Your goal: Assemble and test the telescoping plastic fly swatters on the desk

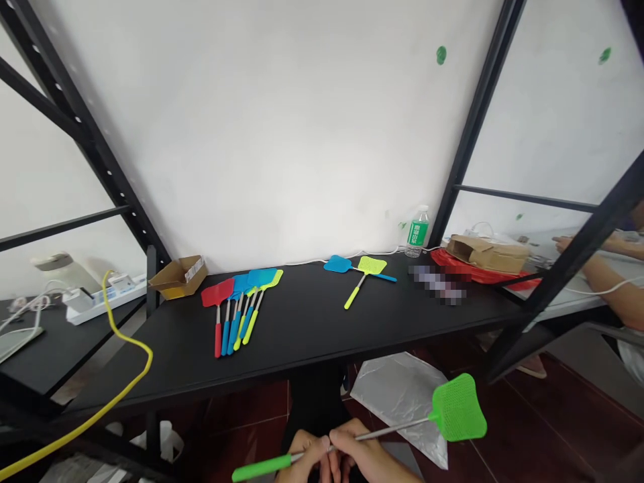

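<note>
Low in the view, in front of the table edge, a green fly swatter [459,408] lies across both my hands. My left hand [306,456] pinches its metal rod near the green handle, and my right hand [358,448] grips the rod just beside it. The swatter's head points right and its handle left. On the black table, several red, blue and yellow fly swatters [241,295] lie in an overlapping row at the left. Farther right, a yellow fly swatter [371,266] lies across a blue fly swatter [338,263].
A small open cardboard box [180,276] and a water bottle [417,232] stand on the black table [302,322]. A yellow cable [131,341] crosses the left side. A silvery bag [402,396] lies below the table. At the far right, another person's arm [604,265] shows.
</note>
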Demonstrator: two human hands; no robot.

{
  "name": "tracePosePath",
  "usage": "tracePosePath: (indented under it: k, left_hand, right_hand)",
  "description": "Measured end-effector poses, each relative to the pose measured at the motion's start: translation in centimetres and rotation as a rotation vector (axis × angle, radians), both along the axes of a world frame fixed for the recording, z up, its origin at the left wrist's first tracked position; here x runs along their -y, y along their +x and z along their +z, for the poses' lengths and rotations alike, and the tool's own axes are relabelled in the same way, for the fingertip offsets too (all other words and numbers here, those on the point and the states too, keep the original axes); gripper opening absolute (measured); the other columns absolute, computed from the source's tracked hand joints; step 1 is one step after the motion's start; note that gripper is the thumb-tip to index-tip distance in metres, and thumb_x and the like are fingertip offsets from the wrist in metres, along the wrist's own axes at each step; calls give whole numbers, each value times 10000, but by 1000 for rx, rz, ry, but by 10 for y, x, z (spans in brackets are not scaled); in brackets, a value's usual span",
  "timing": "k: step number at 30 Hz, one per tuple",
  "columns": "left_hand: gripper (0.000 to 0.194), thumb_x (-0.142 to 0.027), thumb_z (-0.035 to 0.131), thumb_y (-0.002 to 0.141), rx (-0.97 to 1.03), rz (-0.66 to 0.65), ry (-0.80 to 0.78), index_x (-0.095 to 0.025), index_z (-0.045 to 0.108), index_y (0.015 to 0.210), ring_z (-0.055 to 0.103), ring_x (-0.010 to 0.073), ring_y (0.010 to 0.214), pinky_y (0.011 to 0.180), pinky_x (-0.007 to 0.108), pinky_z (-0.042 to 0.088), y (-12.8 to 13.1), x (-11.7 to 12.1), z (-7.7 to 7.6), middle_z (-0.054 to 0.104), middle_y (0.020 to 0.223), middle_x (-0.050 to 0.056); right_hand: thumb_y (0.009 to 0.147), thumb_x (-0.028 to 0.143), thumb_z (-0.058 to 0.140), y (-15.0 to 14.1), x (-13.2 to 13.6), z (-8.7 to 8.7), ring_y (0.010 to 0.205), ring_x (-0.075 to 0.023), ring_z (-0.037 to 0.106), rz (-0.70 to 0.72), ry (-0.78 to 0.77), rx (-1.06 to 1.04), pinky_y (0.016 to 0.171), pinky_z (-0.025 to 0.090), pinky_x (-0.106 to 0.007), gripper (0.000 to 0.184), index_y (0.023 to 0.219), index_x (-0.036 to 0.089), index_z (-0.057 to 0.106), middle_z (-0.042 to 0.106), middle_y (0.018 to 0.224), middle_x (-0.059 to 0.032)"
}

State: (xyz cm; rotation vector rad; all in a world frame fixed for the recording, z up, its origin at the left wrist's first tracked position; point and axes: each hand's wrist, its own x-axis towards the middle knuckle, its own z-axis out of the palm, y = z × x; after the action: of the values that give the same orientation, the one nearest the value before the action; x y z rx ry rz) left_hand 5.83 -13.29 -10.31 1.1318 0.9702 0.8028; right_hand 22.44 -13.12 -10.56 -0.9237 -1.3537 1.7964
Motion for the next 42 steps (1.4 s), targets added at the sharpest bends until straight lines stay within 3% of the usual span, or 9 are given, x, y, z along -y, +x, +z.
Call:
tracePosePath:
  k: [2, 7, 9, 16, 25, 35, 42]
  left_hand:
    - [733, -867, 538, 697, 45, -157, -10, -179, 656, 472, 443, 156, 364, 445, 316, 338, 4, -2, 0, 549, 437, 80]
    - [636, -660, 538, 872, 147, -78, 138, -171, 654, 482, 579, 200, 530, 630, 340, 441, 0, -4, 23, 599, 489, 89]
    - [619, -640, 547, 879, 158, -135, 135, -154, 661, 513, 560, 186, 518, 561, 312, 398, -4, -3, 31, 644, 556, 104]
    - [545, -558, 591, 889, 146, -157, 183, -132, 644, 552, 534, 152, 490, 588, 291, 390, -13, -8, 41, 589, 508, 53]
    - [495, -490, 553, 926, 129, -235, 268, -137, 645, 590, 540, 153, 511, 597, 285, 397, -16, -7, 69, 594, 519, 49]
    - [499, -456, 510, 958, 81, -240, 305, -145, 636, 588, 551, 156, 539, 620, 283, 393, -27, -14, 72, 600, 534, 48]
    - [519, -475, 499, 962, 24, -251, 350, -166, 605, 560, 552, 173, 558, 659, 299, 404, -38, -17, 85, 603, 526, 55]
  right_hand:
    - [827, 734, 515, -2, -2, 0, 490, -133, 564, 8, 45, -35, 438, 389, -221, 648, 563, 153, 630, 628, 586, -64]
    - [897, 617, 517, 5, -9, 25, 545, -141, 607, 62, 160, -55, 507, 417, -235, 585, 646, 121, 695, 677, 646, -88]
    - [905, 601, 526, 9, -10, 32, 543, -137, 604, 73, 172, -49, 527, 418, -241, 576, 653, 112, 697, 680, 650, -87]
    - [881, 585, 575, 17, -10, 41, 524, -136, 577, 34, 119, -10, 555, 431, -258, 540, 644, 113, 688, 629, 558, -53]
    - [921, 515, 564, 25, 0, 71, 562, -143, 578, 1, 201, -11, 607, 440, -283, 492, 644, 131, 701, 640, 582, -51]
    - [884, 550, 587, 28, -2, 75, 538, -140, 564, -57, 160, 9, 619, 440, -292, 509, 597, 139, 675, 604, 543, -39]
    - [927, 505, 559, 37, 0, 80, 573, -148, 580, -67, 181, 9, 638, 441, -294, 491, 621, 143, 688, 619, 571, -44]
